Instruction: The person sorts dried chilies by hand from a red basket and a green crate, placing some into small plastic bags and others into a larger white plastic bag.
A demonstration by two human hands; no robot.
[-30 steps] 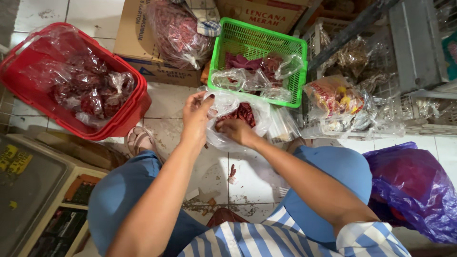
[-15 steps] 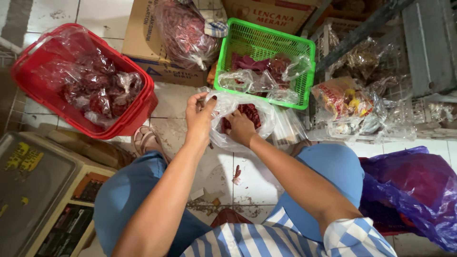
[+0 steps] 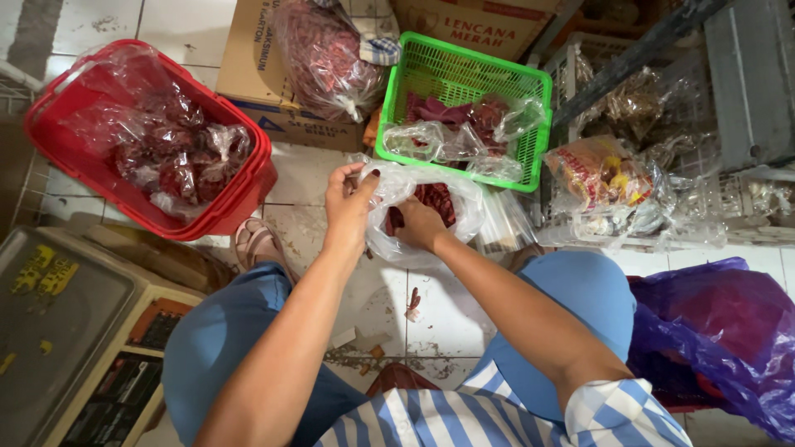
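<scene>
A clear plastic bag point(image 3: 460, 189) holding dark red dried pieces hangs between my knees, above the tiled floor. My left hand point(image 3: 349, 201) pinches the bag's left rim and holds it open. My right hand point(image 3: 418, 225) reaches inside the bag, fingers closed among the red pieces. Just beyond the bag stands a green plastic basket point(image 3: 523, 81) with more small filled bags.
A red basket point(image 3: 240, 192) lined with plastic and full of red bags sits at left. Cardboard boxes point(image 3: 252, 66) with a large bag of red goods stand behind. A purple plastic bag point(image 3: 720, 331) lies at right, packaged goods point(image 3: 604, 178) on a rack, a scale point(image 3: 74, 331) at lower left.
My hands and the clear bag stay together; the right hand has gone deeper into the bag while the left keeps its rim. The view has shifted slightly.
</scene>
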